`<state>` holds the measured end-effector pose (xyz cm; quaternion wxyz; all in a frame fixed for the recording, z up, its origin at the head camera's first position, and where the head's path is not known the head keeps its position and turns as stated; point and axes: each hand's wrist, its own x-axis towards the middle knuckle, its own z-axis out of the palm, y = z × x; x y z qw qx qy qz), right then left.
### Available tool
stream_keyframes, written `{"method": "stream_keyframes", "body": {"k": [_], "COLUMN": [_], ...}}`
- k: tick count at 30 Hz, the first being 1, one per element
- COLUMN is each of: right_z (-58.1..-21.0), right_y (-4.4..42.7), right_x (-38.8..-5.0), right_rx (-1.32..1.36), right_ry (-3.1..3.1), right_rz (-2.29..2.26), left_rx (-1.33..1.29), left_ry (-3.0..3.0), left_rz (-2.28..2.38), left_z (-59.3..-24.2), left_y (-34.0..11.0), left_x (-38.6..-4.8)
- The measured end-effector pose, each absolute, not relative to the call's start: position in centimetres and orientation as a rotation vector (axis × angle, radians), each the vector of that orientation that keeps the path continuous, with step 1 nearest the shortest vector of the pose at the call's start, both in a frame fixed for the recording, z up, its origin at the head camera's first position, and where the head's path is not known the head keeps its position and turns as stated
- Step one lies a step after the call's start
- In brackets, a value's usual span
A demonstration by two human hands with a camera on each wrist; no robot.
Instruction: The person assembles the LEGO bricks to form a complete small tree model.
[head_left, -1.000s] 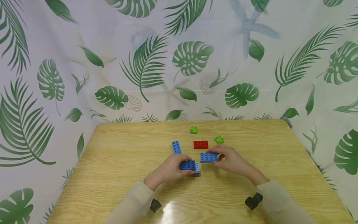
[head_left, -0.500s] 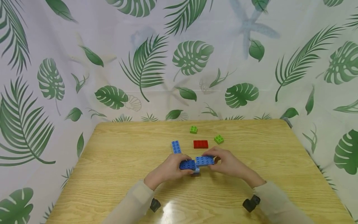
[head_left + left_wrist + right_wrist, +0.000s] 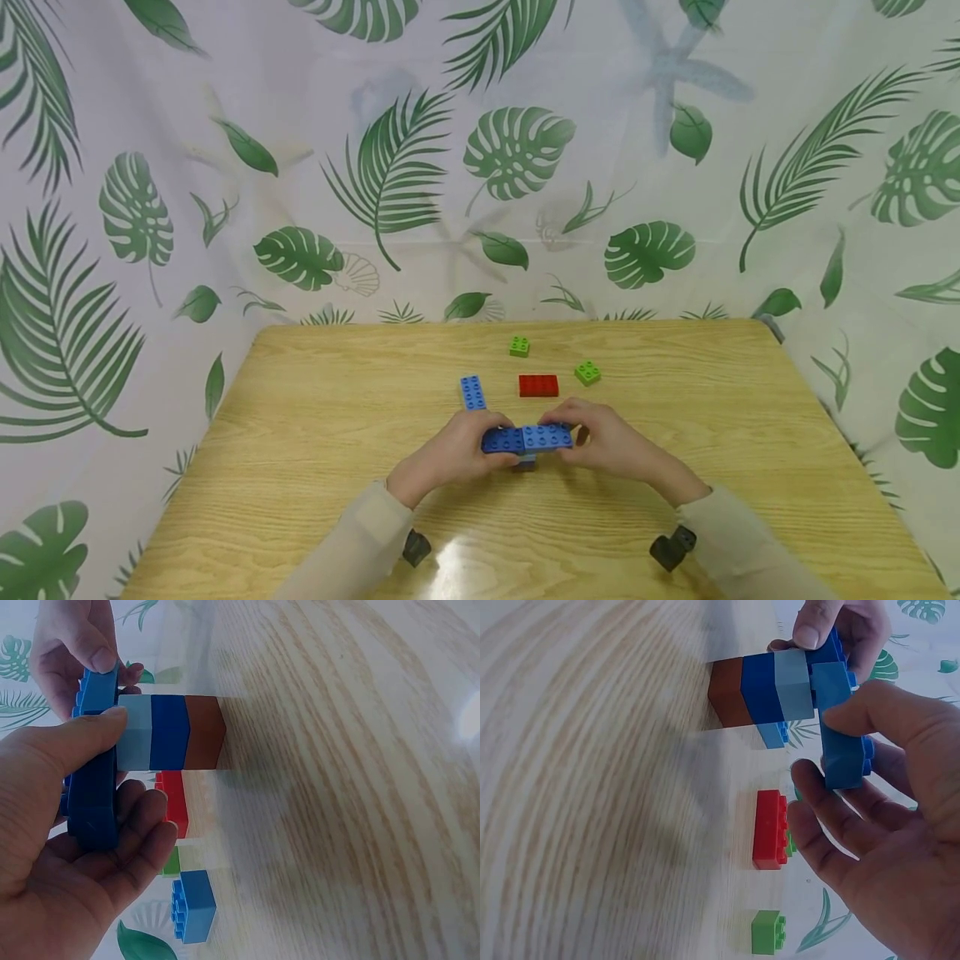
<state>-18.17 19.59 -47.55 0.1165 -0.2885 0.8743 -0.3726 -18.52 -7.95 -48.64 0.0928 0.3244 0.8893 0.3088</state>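
A stack stands on the table: a brown brick (image 3: 204, 732) at the bottom, a dark blue one (image 3: 169, 732) above, then a pale blue one (image 3: 135, 733). Across its top lies a long dark blue brick (image 3: 502, 441), gripped by my left hand (image 3: 455, 454) between thumb and fingers. My right hand (image 3: 611, 442) pinches a lighter blue brick (image 3: 547, 437) end to end with it, over the stack's right part. In the right wrist view a narrow gap shows between this lighter brick (image 3: 841, 742) and the pale blue brick (image 3: 793, 684).
Behind the hands lie a loose blue brick (image 3: 472, 392), a red brick (image 3: 538, 386) and two small green bricks (image 3: 519, 347), (image 3: 588, 372). The wooden table (image 3: 337, 375) ends at a leaf-patterned cloth (image 3: 420, 292).
My right hand has moved left with its lighter blue brick, which has come from beside the stack to above it, against the dark blue brick. My left hand has stayed in place.
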Motion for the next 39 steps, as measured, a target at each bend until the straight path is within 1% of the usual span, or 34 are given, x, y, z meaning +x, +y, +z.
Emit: {"method": "stream_keyframes", "body": {"k": [7,14,27,39], "right_z": [-48.0,-48.6,-48.4,-48.3], "right_y": [19.4,19.0,18.9,18.8], "right_x": [-18.0,-18.0,-18.0,-18.1], "right_rx": [-0.906,-0.857,-0.918,-0.894], "right_ry": [2.597,2.625,2.640,2.613], "right_rz": [-1.114,-1.109,-1.103,-1.114], "left_rx": [0.970,0.970,0.986,0.934], "left_ry": [2.636,2.640,2.649,2.613], "left_rz": [0.909,0.909,0.921,0.943], "left_z": [-48.6,-48.6,-48.7,-48.7], "left_y": [-7.9,-7.8,-7.9,-7.9], "left_x": [-18.5,-18.5,-18.5,-18.6]}}
